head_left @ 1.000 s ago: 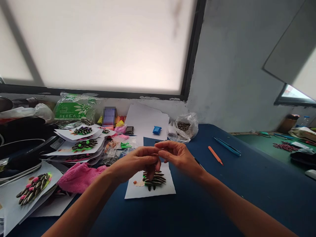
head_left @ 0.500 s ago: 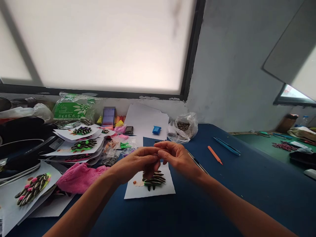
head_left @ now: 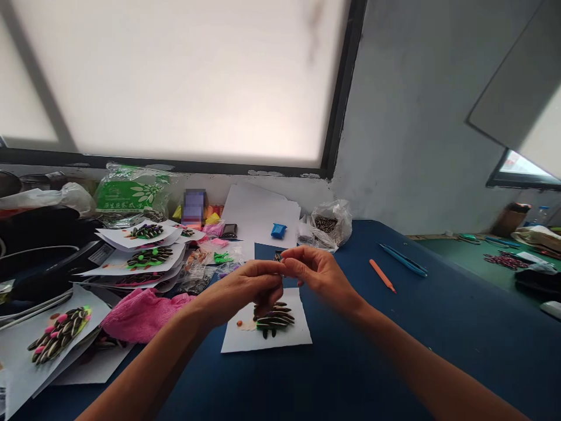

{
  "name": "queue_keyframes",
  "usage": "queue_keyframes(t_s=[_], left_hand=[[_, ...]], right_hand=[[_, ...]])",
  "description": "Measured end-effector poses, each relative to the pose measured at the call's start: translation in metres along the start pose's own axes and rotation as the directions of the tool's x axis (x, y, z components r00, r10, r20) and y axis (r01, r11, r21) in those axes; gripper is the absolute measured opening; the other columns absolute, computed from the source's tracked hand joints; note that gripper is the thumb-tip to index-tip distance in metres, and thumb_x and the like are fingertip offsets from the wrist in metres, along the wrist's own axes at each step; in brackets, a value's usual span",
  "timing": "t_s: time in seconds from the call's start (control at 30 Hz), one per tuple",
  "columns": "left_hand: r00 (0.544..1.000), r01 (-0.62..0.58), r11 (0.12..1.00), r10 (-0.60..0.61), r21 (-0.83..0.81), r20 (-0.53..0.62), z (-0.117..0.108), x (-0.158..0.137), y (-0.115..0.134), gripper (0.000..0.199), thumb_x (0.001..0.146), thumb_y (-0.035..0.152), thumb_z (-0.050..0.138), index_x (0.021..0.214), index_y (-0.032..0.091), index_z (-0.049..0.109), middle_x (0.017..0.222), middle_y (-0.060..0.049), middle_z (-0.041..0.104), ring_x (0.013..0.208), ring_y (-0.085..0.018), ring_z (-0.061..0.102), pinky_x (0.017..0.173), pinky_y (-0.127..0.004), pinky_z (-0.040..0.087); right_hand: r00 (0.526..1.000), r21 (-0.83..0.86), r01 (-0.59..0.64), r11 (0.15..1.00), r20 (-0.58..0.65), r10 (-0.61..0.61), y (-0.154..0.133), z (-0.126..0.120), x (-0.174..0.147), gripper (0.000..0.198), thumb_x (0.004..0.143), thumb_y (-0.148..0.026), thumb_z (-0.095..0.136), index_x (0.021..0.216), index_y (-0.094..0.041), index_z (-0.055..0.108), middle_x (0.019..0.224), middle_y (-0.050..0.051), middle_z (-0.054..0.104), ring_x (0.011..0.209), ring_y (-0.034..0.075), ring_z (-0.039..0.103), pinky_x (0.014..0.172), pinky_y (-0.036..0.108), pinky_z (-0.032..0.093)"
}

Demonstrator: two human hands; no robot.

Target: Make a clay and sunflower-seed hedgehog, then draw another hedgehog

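Observation:
My left hand (head_left: 248, 289) and my right hand (head_left: 318, 272) meet above a white paper sheet (head_left: 300, 339), fingertips together. A small dark striped piece, looking like a sunflower seed (head_left: 277, 257), shows at the touching fingertips. Curled under the left palm, the other left fingers hide what they may hold. My right thumb and index finger are pinched at the seed. On the sheet below is a hedgehog picture (head_left: 278, 320), its back made of sunflower seeds, with a pale snout and an orange-brown dot. The hands cover part of its top.
Finished-looking seed hedgehog pictures (head_left: 149, 257) are stacked at left, beside a pink cloth (head_left: 142, 316). A clear bag of seeds (head_left: 326, 225), a blue packet (head_left: 278, 230) and blank paper (head_left: 258, 204) lie at the back. An orange marker (head_left: 382, 276) and blue pen (head_left: 403, 260) rest at right.
My right hand has turned and shifted slightly right, its fingers closing more tightly. The dark striped piece shows more clearly at the fingertips. A thin stick beside my right wrist is now hidden.

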State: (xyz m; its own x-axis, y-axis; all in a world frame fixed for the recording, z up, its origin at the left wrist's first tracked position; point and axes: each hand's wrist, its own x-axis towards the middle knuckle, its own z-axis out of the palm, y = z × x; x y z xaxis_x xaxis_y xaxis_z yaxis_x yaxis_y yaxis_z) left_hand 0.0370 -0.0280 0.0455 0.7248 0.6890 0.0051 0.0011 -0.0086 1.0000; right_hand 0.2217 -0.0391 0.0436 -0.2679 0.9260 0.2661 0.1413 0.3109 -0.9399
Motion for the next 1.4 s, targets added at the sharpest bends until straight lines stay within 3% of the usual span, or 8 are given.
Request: queue_keyframes(t_s=[0.17,0.33,0.6,0.73,0.83,0.97,1.23,1.4], left_hand=[[1.000,-0.011,1.000,0.011,-0.020,0.004,-0.001,0.000,0.001,0.024,0.088,0.037,0.054,0.091,0.015,0.062,0.062,0.004,0.047,0.050,-0.008,0.043,0.046,-0.021,0.034],[1.000,-0.003,1.000,0.003,-0.014,0.002,-0.001,0.001,-0.001,0.023,0.088,0.037,0.054,0.087,0.015,0.061,0.062,0.004,0.050,0.050,-0.008,0.044,0.047,-0.021,0.035],[0.993,0.017,0.998,-0.023,-0.053,-0.117,-0.009,-0.001,0.000,0.027,0.084,0.037,0.060,0.099,0.014,0.062,0.061,0.004,0.052,0.048,-0.008,0.046,0.047,-0.022,0.034],[0.971,0.017,1.000,-0.018,-0.005,-0.237,-0.013,0.000,-0.002,0.035,0.083,0.043,0.063,0.105,0.016,0.060,0.062,0.005,0.052,0.048,-0.007,0.045,0.047,-0.022,0.032],[0.958,0.020,0.999,-0.005,0.049,-0.288,-0.016,0.002,-0.005,0.033,0.078,0.046,0.068,0.090,0.016,0.060,0.054,0.007,0.051,0.046,-0.007,0.042,0.047,-0.021,0.029],[0.946,0.007,0.999,0.010,0.051,-0.325,-0.019,0.004,-0.008,0.034,0.072,0.046,0.074,0.077,0.017,0.057,0.049,0.008,0.050,0.046,-0.006,0.043,0.047,-0.020,0.031],[0.951,0.000,0.998,0.018,0.057,-0.309,-0.017,0.005,-0.007,0.032,0.073,0.044,0.073,0.085,0.016,0.062,0.071,0.002,0.062,0.049,-0.006,0.049,0.048,-0.021,0.035],[0.952,0.006,0.996,0.020,0.085,-0.305,-0.014,0.006,-0.007,0.033,0.072,0.045,0.072,0.083,0.015,0.061,0.071,0.001,0.063,0.049,-0.007,0.050,0.047,-0.022,0.035]], right_hand=[[0.996,-0.001,-0.012,1.000,0.089,0.012,-0.004,0.001,-0.002,0.039,0.078,-0.043,0.071,0.102,-0.014,0.064,0.091,0.006,0.066,0.080,0.016,0.062,0.066,0.028,0.050],[0.993,-0.159,0.113,0.981,-0.020,-0.117,-0.002,0.004,-0.005,0.029,0.083,-0.044,0.066,0.085,-0.016,0.062,0.080,0.002,0.062,0.072,0.015,0.060,0.065,0.029,0.050],[0.924,-0.485,0.348,0.803,0.034,-0.380,0.000,-0.002,-0.004,0.011,0.089,-0.026,0.059,0.085,-0.018,0.065,0.083,0.002,0.062,0.072,0.014,0.057,0.061,0.025,0.044],[0.965,-0.503,0.261,0.824,0.112,-0.237,-0.002,-0.006,-0.006,0.010,0.087,-0.020,0.060,0.080,-0.018,0.066,0.077,0.000,0.063,0.065,0.012,0.054,0.059,0.024,0.043],[0.977,-0.553,0.174,0.815,0.203,-0.071,0.000,-0.007,-0.009,0.009,0.082,-0.013,0.062,0.079,-0.018,0.069,0.077,0.000,0.066,0.064,0.012,0.055,0.059,0.023,0.043],[0.978,-0.603,0.113,0.790,0.210,0.021,0.003,-0.003,-0.013,0.014,0.079,-0.009,0.061,0.081,-0.019,0.071,0.080,0.001,0.069,0.066,0.013,0.059,0.061,0.024,0.044],[0.973,-0.686,0.173,0.707,0.230,-0.015,0.008,0.003,-0.013,0.009,0.082,-0.012,0.065,0.083,-0.017,0.073,0.082,0.003,0.066,0.067,0.013,0.058,0.063,0.024,0.043],[0.966,-0.684,0.205,0.700,0.257,-0.032,0.017,0.003,-0.013,0.014,0.083,-0.010,0.063,0.085,-0.019,0.073,0.080,0.002,0.068,0.068,0.013,0.059,0.067,0.025,0.044]])
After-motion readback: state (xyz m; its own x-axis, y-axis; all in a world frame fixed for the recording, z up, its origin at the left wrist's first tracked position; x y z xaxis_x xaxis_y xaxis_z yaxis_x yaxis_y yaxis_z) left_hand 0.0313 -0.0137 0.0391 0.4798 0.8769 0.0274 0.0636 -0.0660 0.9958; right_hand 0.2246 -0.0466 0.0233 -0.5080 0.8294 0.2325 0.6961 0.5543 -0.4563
